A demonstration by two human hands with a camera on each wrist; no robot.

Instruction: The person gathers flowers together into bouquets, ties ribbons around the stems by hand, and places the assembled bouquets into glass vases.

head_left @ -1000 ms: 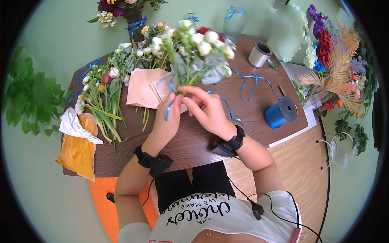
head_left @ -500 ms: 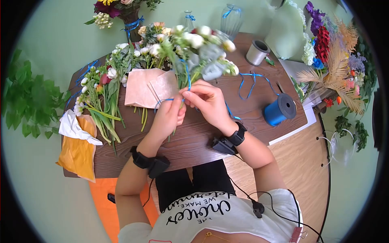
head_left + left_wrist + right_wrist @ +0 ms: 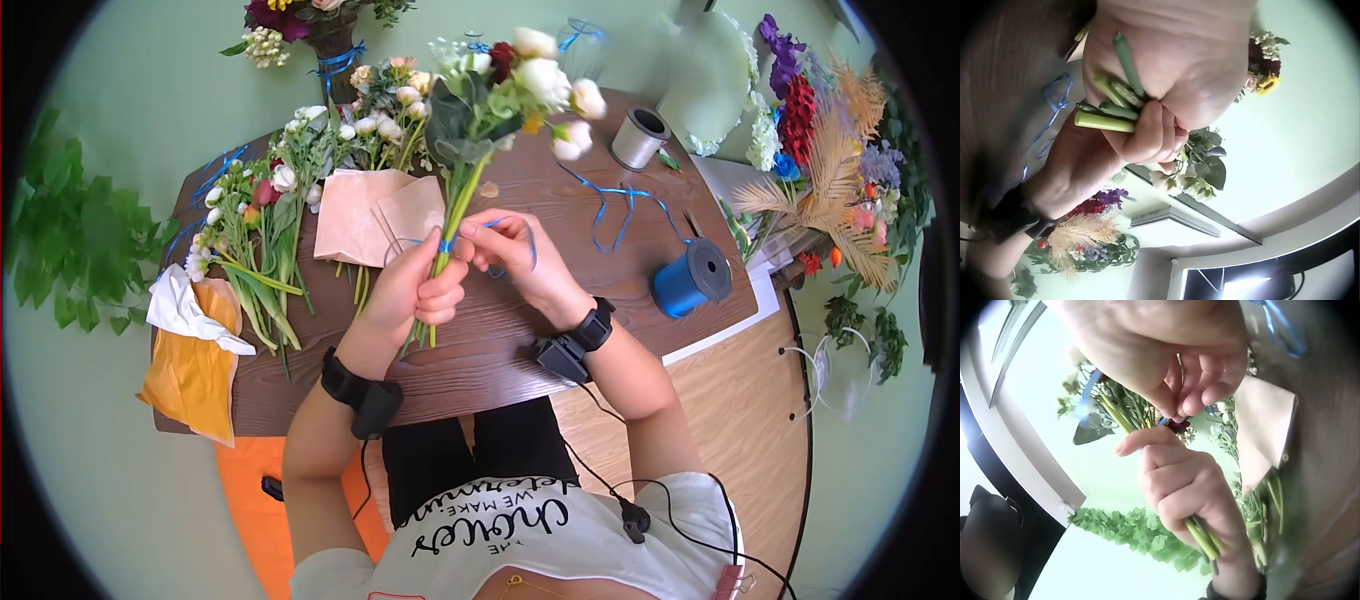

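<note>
The worktop is dark brown with streaky wood grain. The bouquet mixes white blooms, a dark red one and deep green leaves above yellow-green stems, banded by bright blue ribbon. Towards the right edge, one spool is blue, another silvery grey. At the near left corner, wrapping shows orange-yellow and white.

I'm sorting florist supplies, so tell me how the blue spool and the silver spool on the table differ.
The blue spool is wound in bright blue, the silver spool in pale grey. A loose blue ribbon leads to the blue spool; no loose strand shows at the silver spool. The blue spool sits nearer the front of the table, the silver spool farther back. Both have a round, dark end.
</note>
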